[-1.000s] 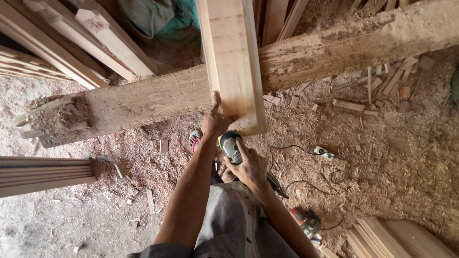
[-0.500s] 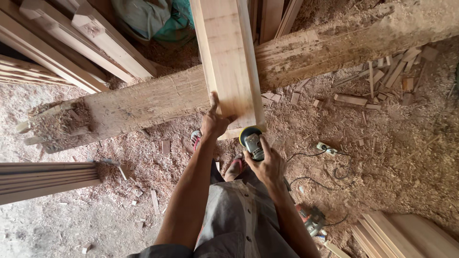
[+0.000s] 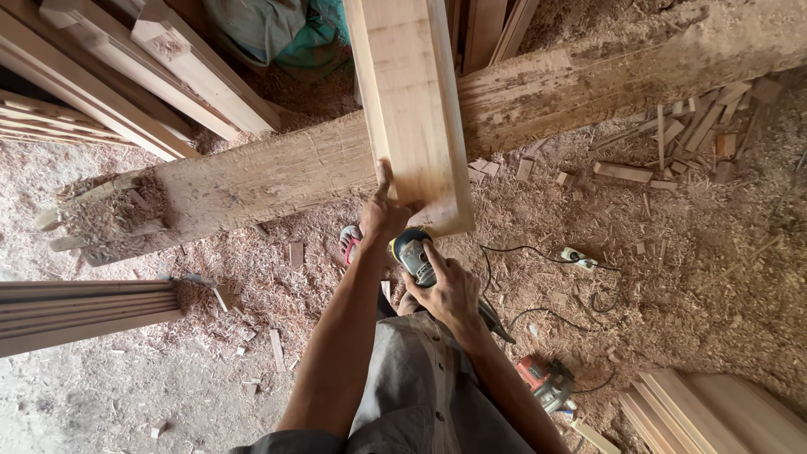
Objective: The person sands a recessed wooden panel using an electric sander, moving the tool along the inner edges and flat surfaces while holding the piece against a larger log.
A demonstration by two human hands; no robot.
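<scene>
Two hands work at the near end of a pale planed plank [image 3: 409,101]. The left hand [image 3: 382,214] lies against the plank's lower edge, index finger stretched up along the wood and the other fingers curled beneath it. The right hand [image 3: 448,290] is wrapped around a small power sander [image 3: 414,250] with a dark body and a yellow-rimmed head, which sits just under the plank's end, beside the left hand. A black cord [image 3: 538,290] runs from the tool across the floor to a white plug [image 3: 575,257]. The plank rests tilted across a thick rough log [image 3: 277,172] lying on the sawdust-covered floor [image 3: 689,277]. A foot in a red sandal [image 3: 349,244] shows below the log. Stacked boards [image 3: 84,307] lie to the left, more boards [image 3: 714,412] at lower right, and a red power tool [image 3: 545,380] lies near them. Offcuts [image 3: 672,143] are scattered at upper right.
</scene>
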